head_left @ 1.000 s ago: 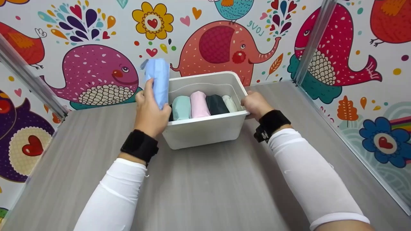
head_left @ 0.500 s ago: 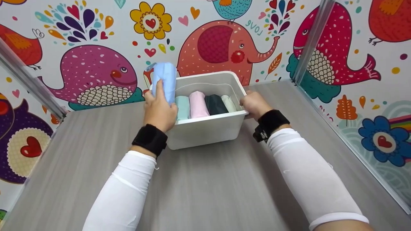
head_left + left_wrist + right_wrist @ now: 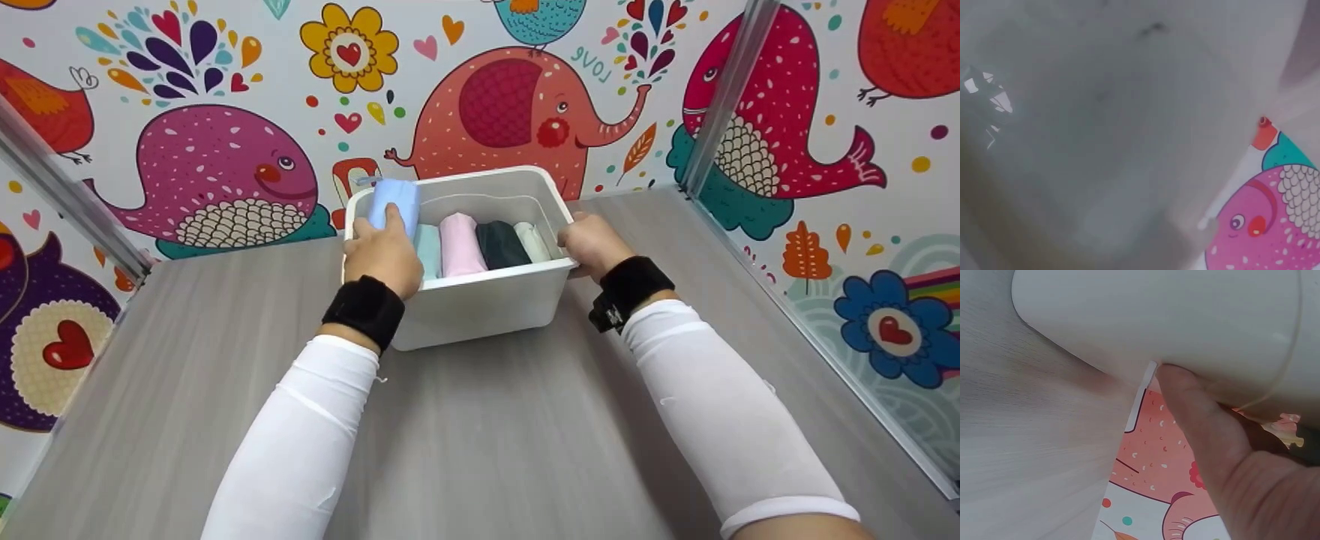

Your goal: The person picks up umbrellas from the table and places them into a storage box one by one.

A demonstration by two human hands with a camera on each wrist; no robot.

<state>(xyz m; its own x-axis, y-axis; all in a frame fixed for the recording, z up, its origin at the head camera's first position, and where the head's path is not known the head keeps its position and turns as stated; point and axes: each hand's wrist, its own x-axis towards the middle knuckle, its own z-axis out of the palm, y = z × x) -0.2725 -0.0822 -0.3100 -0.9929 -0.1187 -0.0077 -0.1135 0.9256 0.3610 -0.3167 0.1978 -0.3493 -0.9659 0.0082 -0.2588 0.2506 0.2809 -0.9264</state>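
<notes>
A light blue rolled cloth (image 3: 399,198) is in my left hand (image 3: 384,259), at the left end of a white plastic bin (image 3: 480,309). Its lower part is hidden by the hand and the bin. Beside it in a row inside the bin lie a mint-green roll (image 3: 429,249), a pink roll (image 3: 460,244), a dark green roll (image 3: 502,244) and a pale cream roll (image 3: 532,241). My right hand (image 3: 596,240) grips the bin's right end at the rim. In the right wrist view, a digit of that hand (image 3: 1213,430) presses against the bin's smooth wall.
The bin stands on a grey wood-grain table (image 3: 480,435) near the back wall (image 3: 262,45), which carries printed cartoon animals. Metal corner strips (image 3: 731,90) edge the side panels. A blurred pale surface (image 3: 1106,140) fills most of the left wrist view.
My left hand has moved right and lowered the light blue roll from above the bin's left edge into its left end. My right hand stays at the right end.
</notes>
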